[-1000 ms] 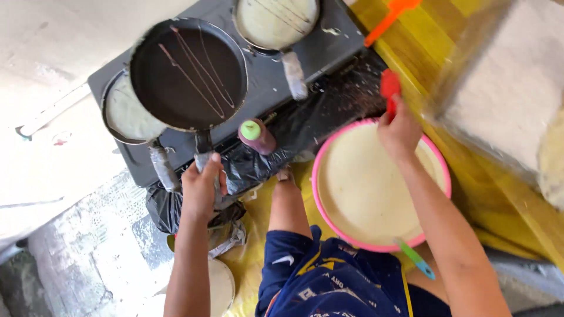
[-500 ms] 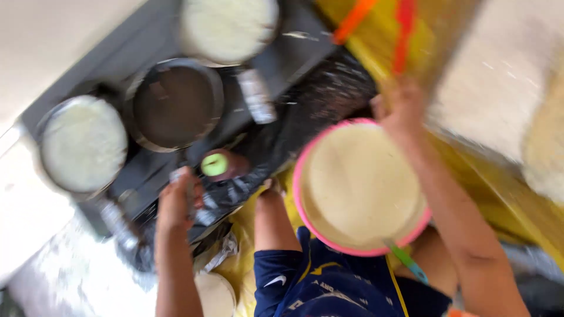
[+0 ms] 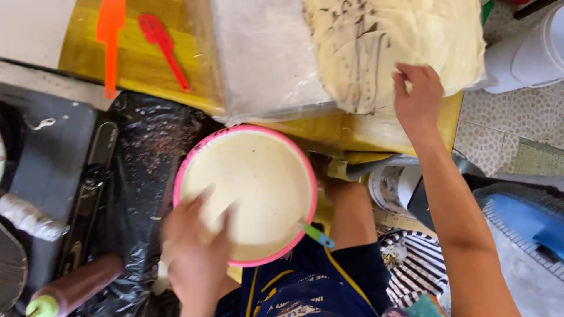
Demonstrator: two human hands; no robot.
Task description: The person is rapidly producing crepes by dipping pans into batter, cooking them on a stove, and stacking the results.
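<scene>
Both hands left stove: right hand on crepes.

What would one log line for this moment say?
left hand: over pink bowl of batter | right hand: touching crepe stack

I see bright, even daylight with soft, faint shadows. My left hand is smeared by motion blur at the bowl; my right hand reads sharper. The white tub top right looks washed out.
</scene>
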